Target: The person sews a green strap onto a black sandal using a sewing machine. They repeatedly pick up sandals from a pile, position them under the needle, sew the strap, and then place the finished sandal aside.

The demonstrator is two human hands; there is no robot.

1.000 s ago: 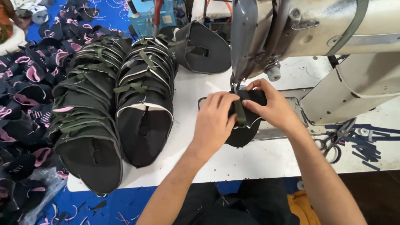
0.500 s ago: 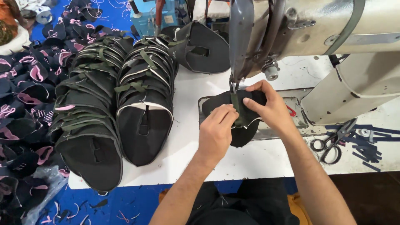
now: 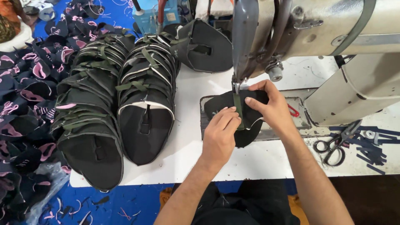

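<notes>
Under the sewing machine's needle: a black curved fabric shoe panel (image 3: 235, 121) with an olive strap.
Left hand (image 3: 221, 135) and right hand (image 3: 271, 106) both pinch it flat, apparently for stitching; stacked black panels (image 3: 146, 100) lie left of it on the white counter (image 3: 266, 160).

Finished stacks: two overlapping rows of black shoe uppers (image 3: 116, 108) with olive straps lay on the white bench (image 3: 266, 160), left of centre.
Single upper: one more black upper (image 3: 206, 46) sat at the bench's far edge.
Scissors: black-handled scissors (image 3: 335, 143) lay at the right — beside dark fabric offcuts (image 3: 375, 146).
Floor pile: black-and-pink pieces (image 3: 25, 91) were heaped on the blue floor (image 3: 108, 204) — well left of the bench.
</notes>
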